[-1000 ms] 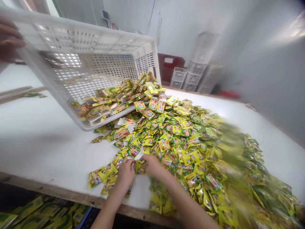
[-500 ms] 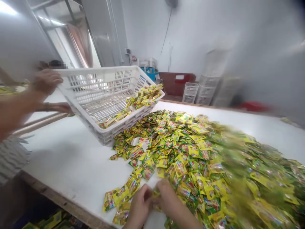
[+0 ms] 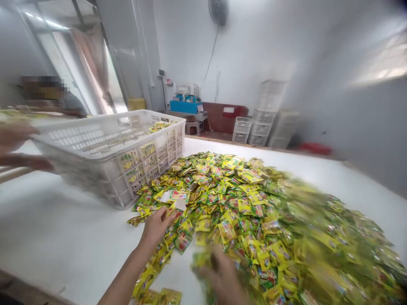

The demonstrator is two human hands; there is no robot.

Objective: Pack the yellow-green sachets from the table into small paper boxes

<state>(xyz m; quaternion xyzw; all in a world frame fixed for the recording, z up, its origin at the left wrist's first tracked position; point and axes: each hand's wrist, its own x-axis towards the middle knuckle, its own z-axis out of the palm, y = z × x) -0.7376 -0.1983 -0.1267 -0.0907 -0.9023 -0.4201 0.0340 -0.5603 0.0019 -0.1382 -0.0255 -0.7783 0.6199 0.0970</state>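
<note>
My left hand (image 3: 158, 224) reaches to the left edge of a big heap of small yellow-and-green printed packets (image 3: 225, 226). Its thumb and fingers are apart, touching or just above packets, close below an opened small carton (image 3: 174, 195) with white flaps. Lower in the view, my right hand (image 3: 221, 271) is smeared by motion. A blurred yellow-green packet (image 3: 201, 260) shows at its fingers and seems held there. Further packets (image 3: 160, 254) lie in a strip under and beside my left forearm.
A co-worker's hands (image 3: 19, 144) are at the left end of a white slatted crate (image 3: 117, 159) holding some packets, at the heap's left. The white table (image 3: 92, 237) carries it all. Behind stand stacked crates (image 3: 262, 127), a red stool-like object (image 3: 314, 148) and a wall fan (image 3: 218, 12).
The crate, earlier tilted over the heap, has come down nearly level and shifted left. My hands, earlier together, have parted: the left moved up and left to the heap. The view has swung slightly.
</note>
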